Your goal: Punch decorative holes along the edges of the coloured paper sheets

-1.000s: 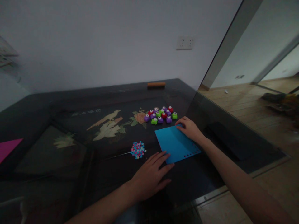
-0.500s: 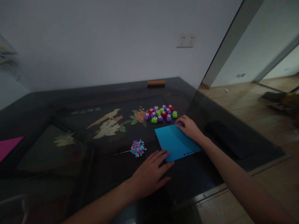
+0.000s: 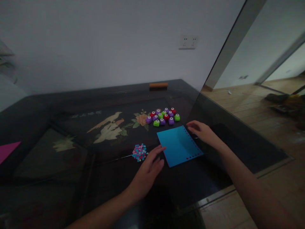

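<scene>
A blue sheet of paper [image 3: 177, 148] lies flat on the dark table, a pink edge showing under it. Small punched holes run along its right side and part of its front edge. My left hand [image 3: 149, 173] is at the sheet's left side, its index fingertip on the edge and the fingers loosely apart. Just off the far right corner, my right hand [image 3: 202, 133] hovers with curled fingers and nothing visible in them. Beyond the sheet stand several small craft punches [image 3: 166, 117] in purple, green and red. A pile of pink, blue and white paper cutouts [image 3: 139, 152] sits left of the sheet.
The glossy table [image 3: 114, 181] has a bird and flower picture on its top. At its far edge lies a brown cylinder [image 3: 158, 85]. A pink sheet [image 3: 8, 152] shows at far left. A wall with a socket [image 3: 187, 42] stands behind.
My right hand has let go of the sheet's far corner and moved right. My left hand has drawn back leftward off the sheet, to its edge. The sheet stays in place.
</scene>
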A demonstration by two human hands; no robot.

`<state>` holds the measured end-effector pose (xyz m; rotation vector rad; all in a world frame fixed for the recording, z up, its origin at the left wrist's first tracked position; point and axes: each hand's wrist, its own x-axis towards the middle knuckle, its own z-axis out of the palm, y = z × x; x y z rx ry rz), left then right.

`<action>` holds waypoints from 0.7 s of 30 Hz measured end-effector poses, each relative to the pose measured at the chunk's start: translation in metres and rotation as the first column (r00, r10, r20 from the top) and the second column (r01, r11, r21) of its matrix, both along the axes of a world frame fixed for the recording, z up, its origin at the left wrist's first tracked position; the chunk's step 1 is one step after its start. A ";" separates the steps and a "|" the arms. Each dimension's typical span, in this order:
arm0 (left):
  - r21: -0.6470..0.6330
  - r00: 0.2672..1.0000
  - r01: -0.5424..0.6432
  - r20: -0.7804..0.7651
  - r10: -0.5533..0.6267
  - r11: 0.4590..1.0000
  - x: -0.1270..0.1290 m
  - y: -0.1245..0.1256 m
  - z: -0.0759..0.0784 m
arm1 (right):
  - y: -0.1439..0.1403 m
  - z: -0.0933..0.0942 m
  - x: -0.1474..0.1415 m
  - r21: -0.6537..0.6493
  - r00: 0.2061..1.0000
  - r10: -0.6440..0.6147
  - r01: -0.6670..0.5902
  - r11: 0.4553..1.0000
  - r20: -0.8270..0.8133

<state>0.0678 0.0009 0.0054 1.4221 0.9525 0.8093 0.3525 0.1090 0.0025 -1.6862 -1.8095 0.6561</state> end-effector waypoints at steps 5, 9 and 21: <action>-0.487 0.897 -0.089 0.340 0.282 0.869 0.010 0.000 0.010 | -0.045 0.003 0.006 -0.156 0.839 -0.131 0.055 0.986 -0.528; -0.639 0.846 -0.025 0.397 0.357 0.769 0.010 -0.003 0.017 | -0.072 0.006 0.004 -0.227 0.730 -0.197 0.059 0.972 -0.654; -0.711 0.841 0.087 0.428 0.332 0.698 0.006 0.003 0.017 | -0.080 0.000 -0.002 -0.260 0.674 -0.240 0.074 0.963 -0.699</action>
